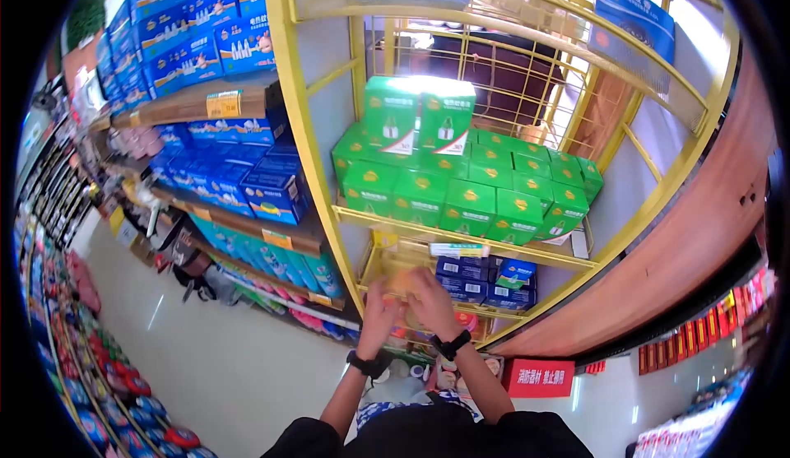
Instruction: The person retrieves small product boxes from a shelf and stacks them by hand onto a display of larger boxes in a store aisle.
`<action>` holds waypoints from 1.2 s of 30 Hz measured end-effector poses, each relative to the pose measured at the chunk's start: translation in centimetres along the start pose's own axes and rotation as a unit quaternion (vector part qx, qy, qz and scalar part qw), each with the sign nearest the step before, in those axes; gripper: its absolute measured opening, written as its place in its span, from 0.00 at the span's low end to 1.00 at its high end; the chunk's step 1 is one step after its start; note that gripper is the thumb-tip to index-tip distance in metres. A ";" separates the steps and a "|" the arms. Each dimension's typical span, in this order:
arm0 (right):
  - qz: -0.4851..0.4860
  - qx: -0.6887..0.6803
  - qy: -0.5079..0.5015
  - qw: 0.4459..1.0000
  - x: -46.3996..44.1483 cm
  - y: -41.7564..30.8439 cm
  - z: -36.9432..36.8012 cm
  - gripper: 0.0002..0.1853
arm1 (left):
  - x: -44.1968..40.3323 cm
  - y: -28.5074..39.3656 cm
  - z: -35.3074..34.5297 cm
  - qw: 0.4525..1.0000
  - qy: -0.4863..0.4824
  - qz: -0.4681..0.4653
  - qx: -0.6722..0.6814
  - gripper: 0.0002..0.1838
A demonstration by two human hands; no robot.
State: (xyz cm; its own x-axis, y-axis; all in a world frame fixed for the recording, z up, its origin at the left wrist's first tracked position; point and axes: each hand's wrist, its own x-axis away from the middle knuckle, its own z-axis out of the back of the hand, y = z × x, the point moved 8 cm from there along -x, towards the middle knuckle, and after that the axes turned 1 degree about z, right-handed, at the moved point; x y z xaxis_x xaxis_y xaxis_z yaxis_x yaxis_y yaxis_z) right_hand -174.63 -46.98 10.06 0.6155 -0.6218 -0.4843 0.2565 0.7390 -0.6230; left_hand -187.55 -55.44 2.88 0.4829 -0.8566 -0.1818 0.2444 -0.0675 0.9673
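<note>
Both my hands are raised close together in front of the lower shelf of a yellow wire rack (461, 232). The fingers of my left hand (378, 314) curl inward. Beside it, my right hand (433, 300) bends its fingers toward the same spot. A blurred yellowish-orange patch shows between the fingertips; what it is cannot be made out. Dark blue boxes (462, 277) stand on the lower shelf just right of my right hand, with a small blue-and-green box (515, 273) on top of them. Above my hands, many green boxes (415, 190) fill the middle shelf, with two upright boxes on top.
To the left, a wooden shelf unit (197, 108) carries blue boxes (271, 186) and teal packages (280, 256). A red sign (539, 378) with white lettering stands low on the right. Curved wood panelling (650, 252) borders the rack. Stocked shelves line the far left aisle.
</note>
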 end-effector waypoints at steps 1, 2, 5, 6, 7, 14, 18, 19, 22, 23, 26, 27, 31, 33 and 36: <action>-0.037 0.011 0.000 0.999 -0.9 0.2 -1.0 0.25 | -1.6 -0.3 0.6 1.000 0.003 0.012 0.024 0.35; -0.071 0.022 0.001 0.997 -2.0 0.4 -1.7 0.26 | -3.1 -0.4 0.9 0.999 0.021 -0.028 -0.007 0.35; -0.094 0.102 0.062 0.988 -5.1 3.0 -4.6 0.31 | -7.1 0.2 1.7 0.988 0.058 -0.131 -0.063 0.37; -0.105 0.133 0.084 0.982 -5.5 3.8 -5.4 0.31 | -8.0 0.5 2.1 0.987 0.075 -0.129 -0.063 0.38; -0.052 0.137 0.145 0.978 -5.8 5.1 -6.6 0.31 | -8.8 0.7 2.2 0.986 0.092 -0.125 -0.061 0.39; -0.128 0.114 0.043 0.984 -8.4 9.7 -11.0 0.18 | -10.8 1.5 2.0 0.990 0.088 -0.109 -0.031 0.33; -0.135 0.145 0.051 0.979 -9.0 8.8 -10.7 0.19 | -12.8 0.6 1.0 0.996 -0.039 0.009 -0.078 0.28; -0.143 0.162 0.034 0.976 -9.1 8.6 -10.6 0.19 | -13.1 0.4 0.9 0.995 -0.048 0.007 -0.084 0.26; -0.121 0.176 0.065 0.975 -8.7 7.9 -10.5 0.18 | -12.4 0.7 1.3 0.998 -0.025 0.045 0.042 0.31; -0.108 0.174 0.089 0.975 -8.1 7.7 -10.4 0.18 | -12.0 0.9 1.3 0.994 -0.033 0.066 0.081 0.36; -0.040 0.101 0.277 0.955 -5.1 9.3 -10.3 0.15 | -10.9 0.2 1.0 0.996 -0.016 0.061 0.057 0.36; -0.146 -0.006 0.217 0.965 -5.1 7.7 -9.2 0.16 | -10.5 0.2 0.8 0.998 -0.009 0.046 0.047 0.35; -0.147 -0.033 0.233 0.961 -4.2 -2.4 -3.6 0.32 | -7.4 2.6 0.6 0.994 0.014 -0.096 0.059 0.32; -0.147 0.050 0.248 0.956 -1.7 -3.9 -2.0 0.33 | -4.4 4.3 0.6 0.992 -0.014 -0.083 0.096 0.30; -0.173 0.092 0.230 0.953 3.1 -5.4 0.6 0.33 | 0.0 5.8 -0.2 0.987 -0.025 -0.099 0.122 0.29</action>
State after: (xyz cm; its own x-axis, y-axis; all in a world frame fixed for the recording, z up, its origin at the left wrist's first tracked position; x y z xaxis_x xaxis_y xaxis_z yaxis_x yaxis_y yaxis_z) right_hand -173.65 -52.72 12.25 0.0893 -0.8531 -0.5141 0.5374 0.4758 -0.6962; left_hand -185.97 -55.76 8.40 0.4025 -0.8381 -0.3683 0.1175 -0.3517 0.9287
